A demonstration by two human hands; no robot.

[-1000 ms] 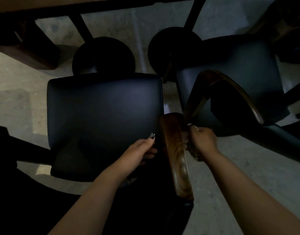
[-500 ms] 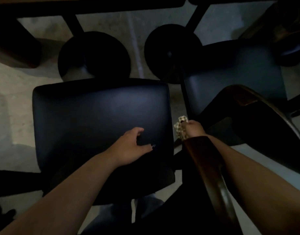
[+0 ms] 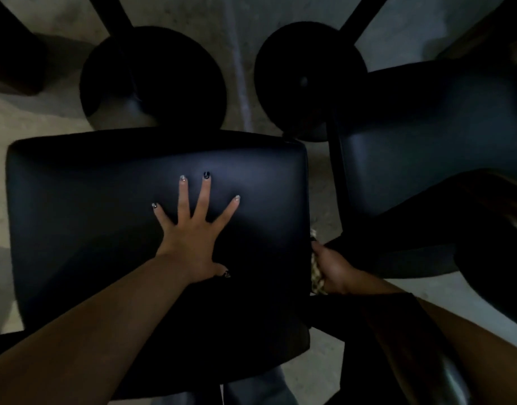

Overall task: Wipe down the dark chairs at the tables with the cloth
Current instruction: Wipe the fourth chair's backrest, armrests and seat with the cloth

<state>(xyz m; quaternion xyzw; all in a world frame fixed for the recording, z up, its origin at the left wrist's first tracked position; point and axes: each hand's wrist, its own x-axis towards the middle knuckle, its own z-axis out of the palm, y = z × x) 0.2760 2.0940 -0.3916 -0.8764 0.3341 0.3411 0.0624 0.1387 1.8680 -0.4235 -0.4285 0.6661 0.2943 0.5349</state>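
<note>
Black padded seat point(image 3: 105, 229) fills the middle of the view. The left hand point(image 3: 190, 238) lies flat on it, fingers straight and spread, palm near the seat's centre. At the seat's right edge, the right hand point(image 3: 333, 270) grips a pale patterned cloth point(image 3: 317, 277), bunched against that edge. Right of the seat stands a second dark chair point(image 3: 426, 135). Beyond the seat, two round black bases point(image 3: 152, 77) sit on grey floor point(image 3: 239, 39)
</note>
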